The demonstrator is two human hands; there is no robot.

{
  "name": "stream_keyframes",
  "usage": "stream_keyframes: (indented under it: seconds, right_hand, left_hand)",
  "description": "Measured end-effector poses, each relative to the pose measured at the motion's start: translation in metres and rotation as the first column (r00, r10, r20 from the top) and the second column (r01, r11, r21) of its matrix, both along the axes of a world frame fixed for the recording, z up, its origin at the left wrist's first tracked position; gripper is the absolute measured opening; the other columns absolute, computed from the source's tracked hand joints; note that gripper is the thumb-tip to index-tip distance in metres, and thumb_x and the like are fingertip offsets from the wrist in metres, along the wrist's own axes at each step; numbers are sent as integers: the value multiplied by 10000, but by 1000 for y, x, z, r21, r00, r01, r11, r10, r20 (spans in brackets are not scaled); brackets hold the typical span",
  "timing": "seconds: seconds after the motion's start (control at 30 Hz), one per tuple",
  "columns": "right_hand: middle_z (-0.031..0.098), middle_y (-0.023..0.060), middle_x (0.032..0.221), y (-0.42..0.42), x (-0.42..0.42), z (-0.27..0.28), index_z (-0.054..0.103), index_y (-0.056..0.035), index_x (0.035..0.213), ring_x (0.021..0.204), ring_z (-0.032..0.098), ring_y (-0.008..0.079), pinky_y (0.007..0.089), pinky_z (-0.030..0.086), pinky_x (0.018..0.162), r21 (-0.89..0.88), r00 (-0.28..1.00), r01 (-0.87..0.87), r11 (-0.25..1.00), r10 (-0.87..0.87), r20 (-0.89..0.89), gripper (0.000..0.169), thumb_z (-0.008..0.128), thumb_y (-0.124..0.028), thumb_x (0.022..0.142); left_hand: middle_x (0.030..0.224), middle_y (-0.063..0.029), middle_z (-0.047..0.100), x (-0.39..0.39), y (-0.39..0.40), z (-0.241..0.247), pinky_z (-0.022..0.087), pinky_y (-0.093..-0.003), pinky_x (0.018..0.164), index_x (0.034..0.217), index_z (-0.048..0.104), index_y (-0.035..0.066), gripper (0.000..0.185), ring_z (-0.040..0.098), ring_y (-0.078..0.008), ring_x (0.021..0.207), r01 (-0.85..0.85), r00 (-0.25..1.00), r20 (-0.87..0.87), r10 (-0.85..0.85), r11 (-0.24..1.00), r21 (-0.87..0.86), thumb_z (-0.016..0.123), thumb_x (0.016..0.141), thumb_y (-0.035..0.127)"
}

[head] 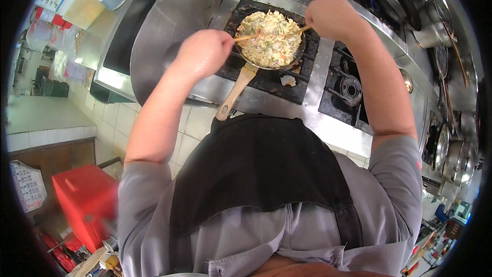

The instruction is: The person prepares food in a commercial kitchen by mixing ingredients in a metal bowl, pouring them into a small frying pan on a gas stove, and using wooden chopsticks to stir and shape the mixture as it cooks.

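Observation:
A frying pan (303,48) with a beige handle (237,91) sits on the gas stove, its handle pointing toward my body. Filling it is a pale, lumpy mixture (271,42) of shredded vegetables with orange, green and purple bits. My left hand (205,54), at the pan's left rim, grips a thin wooden stick (246,38), probably a chopstick. Over the upper right rim, my right hand (332,17) pinches a similar stick (305,28). Both sticks reach into the food, where their tips are hard to make out.
A bare burner (350,89) lies right of the pan. Food scraps (288,80) litter the grate below it. A curved steel panel (153,38) rises at left. Pans (396,0) and a pot (428,27) stand at upper right. A red box (86,204) is at lower left.

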State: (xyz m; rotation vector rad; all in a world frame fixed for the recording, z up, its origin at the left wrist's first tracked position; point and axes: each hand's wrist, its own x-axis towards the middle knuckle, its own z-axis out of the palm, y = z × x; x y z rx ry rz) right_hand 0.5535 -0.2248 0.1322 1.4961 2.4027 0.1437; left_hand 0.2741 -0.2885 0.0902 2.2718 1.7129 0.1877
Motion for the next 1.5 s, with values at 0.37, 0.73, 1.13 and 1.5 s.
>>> stream_keyframes:
  seconds: [0.37, 0.73, 1.13, 1.5]
  right_hand:
    - [714, 142, 875, -7, 9, -11, 737, -84, 822, 866, 689, 338, 431, 552, 717, 20, 997, -16, 1000, 15, 73, 149, 630, -33, 732]
    - [724, 148, 945, -19, 24, -17, 748, -46, 879, 925, 696, 327, 421, 566, 748, -23, 999, 33, 999, -32, 39, 160, 638, -43, 763]
    - [727, 136, 921, -9, 37, -33, 751, -71, 877, 917, 698, 313, 413, 567, 756, 26, 999, 41, 999, -41, -12, 159, 629, -67, 774]
    - [724, 141, 920, 5, 36, -24, 743, -60, 862, 910, 698, 318, 418, 567, 754, 132, 991, 120, 984, -112, -70, 151, 604, -68, 804]
  left_hand:
    - [919, -190, 690, 58, 31, -35, 521, -492, 793, 881, 704, 42, 245, 664, -362, 888, 230, 959, -174, -225, 973, 9, 514, 892, 196]
    - [921, -202, 707, 67, 49, -27, 540, -474, 793, 865, 734, 26, 246, 686, -359, 901, 195, 922, -334, -198, 980, -41, 537, 868, 172]
    - [957, -206, 705, 71, 67, -39, 539, -467, 798, 900, 732, 11, 249, 683, -357, 921, 155, 930, -326, -171, 985, -74, 566, 873, 195]
    - [953, -209, 701, 54, 76, -35, 535, -479, 814, 886, 730, 31, 249, 674, -369, 929, 103, 952, -288, -102, 995, -12, 522, 857, 165]
